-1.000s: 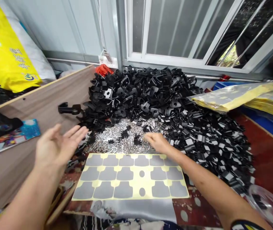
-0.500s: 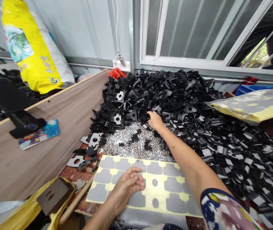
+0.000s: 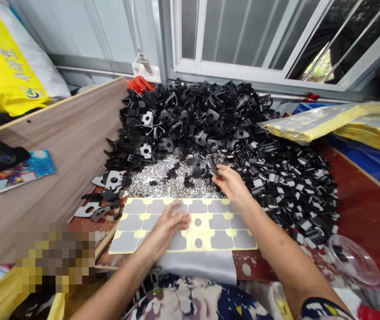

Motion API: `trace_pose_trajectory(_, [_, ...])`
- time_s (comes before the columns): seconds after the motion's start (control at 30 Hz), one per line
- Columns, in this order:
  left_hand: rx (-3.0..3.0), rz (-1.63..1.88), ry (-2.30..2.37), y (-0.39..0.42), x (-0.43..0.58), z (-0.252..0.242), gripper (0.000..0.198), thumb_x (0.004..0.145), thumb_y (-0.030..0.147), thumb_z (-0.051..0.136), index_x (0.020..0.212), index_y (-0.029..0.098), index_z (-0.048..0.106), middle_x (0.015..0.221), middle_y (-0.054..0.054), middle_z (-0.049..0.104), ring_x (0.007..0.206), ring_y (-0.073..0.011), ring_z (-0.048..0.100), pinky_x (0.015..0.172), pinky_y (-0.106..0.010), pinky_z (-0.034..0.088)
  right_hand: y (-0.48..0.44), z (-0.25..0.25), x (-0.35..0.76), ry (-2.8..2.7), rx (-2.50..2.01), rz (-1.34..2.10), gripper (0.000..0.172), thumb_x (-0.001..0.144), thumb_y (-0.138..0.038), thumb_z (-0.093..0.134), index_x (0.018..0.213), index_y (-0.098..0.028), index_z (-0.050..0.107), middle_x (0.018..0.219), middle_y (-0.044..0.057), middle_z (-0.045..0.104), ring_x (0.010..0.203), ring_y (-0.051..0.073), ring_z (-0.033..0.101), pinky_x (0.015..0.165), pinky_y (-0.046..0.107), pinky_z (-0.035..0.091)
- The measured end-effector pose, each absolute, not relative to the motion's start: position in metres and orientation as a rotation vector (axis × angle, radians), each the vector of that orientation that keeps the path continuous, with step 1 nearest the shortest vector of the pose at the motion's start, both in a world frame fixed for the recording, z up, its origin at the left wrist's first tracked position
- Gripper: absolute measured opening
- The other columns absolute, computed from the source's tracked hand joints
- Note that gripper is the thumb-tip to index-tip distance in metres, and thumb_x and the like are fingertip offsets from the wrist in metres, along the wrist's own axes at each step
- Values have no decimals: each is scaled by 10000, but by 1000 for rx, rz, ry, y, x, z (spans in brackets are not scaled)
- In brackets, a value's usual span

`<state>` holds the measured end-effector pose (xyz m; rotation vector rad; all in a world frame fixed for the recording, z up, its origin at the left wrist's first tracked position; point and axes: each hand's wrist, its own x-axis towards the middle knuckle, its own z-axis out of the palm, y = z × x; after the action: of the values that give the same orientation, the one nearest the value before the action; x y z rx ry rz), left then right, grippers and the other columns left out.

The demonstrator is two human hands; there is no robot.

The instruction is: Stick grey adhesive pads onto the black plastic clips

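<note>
My left hand [image 3: 170,222] rests on a yellow backing sheet [image 3: 190,231] of grey adhesive pads, its fingers curled down onto a pad near the sheet's middle. My right hand [image 3: 230,183] is just beyond the sheet's far edge, pinching a black plastic part [image 3: 214,165] between thumb and fingers. Behind it lies a patch of small shiny metal pins [image 3: 173,180], and farther back a big heap of black plastic parts [image 3: 206,120].
A brown board [image 3: 53,146] slopes along the left with a blue card [image 3: 19,171] on it. Yellow bagged sheets [image 3: 330,124] lie at the right over a blue crate. A clear plastic bowl [image 3: 353,262] sits near right. A window is behind.
My right hand has drawn back from the black heap toward the sheet, now holding a black part. My left hand stays on the pad sheet. The camera has shifted.
</note>
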<state>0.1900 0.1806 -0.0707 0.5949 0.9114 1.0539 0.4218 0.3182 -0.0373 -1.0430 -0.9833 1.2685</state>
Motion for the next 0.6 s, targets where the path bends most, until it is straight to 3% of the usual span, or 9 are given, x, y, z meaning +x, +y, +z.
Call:
trace_pose_trajectory(0.1, [655,1204,877,180,210,-61,840,821,331,889,1535,327,447,1330,-90,671,1219,-237,660,1000,-347,529,241,-61,388,-1250,-1039,1321,194,791,-200,740,981,-221,707,960,47,751,834,214,728,781,379,662])
trace_pose_trajectory(0.17, [724,1271,919,179,218,-63,732,806,307,880,1454,292,540,1221,-64,683,1119,-206,664,938,-296,535,202,-74,379,-1518,-1033,1243,232,870,-234,703,1102,-236,707,1099,57,758,1005,223,731,914,386,632])
trace_pose_trajectory(0.27, [747,1245,1000,182,216,-70,575,801,286,848,1318,248,599,1034,-45,680,896,-186,654,785,-291,568,178,-90,394,-1680,-1161,1017,305,977,-275,610,1274,-232,662,1135,79,754,1004,214,730,913,375,608])
trace_pose_trajectory(0.37, [584,1173,1063,194,206,-70,473,841,211,748,1279,256,574,1003,-52,669,778,-181,629,705,-368,625,183,-104,421,-1627,-1347,703,249,1009,-256,533,1199,-212,688,1101,90,744,960,219,718,864,370,592])
trace_pose_trajectory(0.5, [455,1149,1098,213,200,-70,416,749,49,665,1127,210,600,961,-42,615,727,-151,607,708,-405,662,190,-117,425,-1781,-1349,569,289,974,-150,487,1169,-197,695,1238,123,727,1160,262,682,1012,443,563])
trace_pose_trajectory(0.6, [502,1132,1070,219,200,-77,489,736,52,680,1195,204,608,891,-16,564,677,-129,558,650,-364,652,189,-122,411,-1893,-1404,498,340,974,-140,473,1238,-184,681,1397,155,679,1297,307,614,1110,529,507])
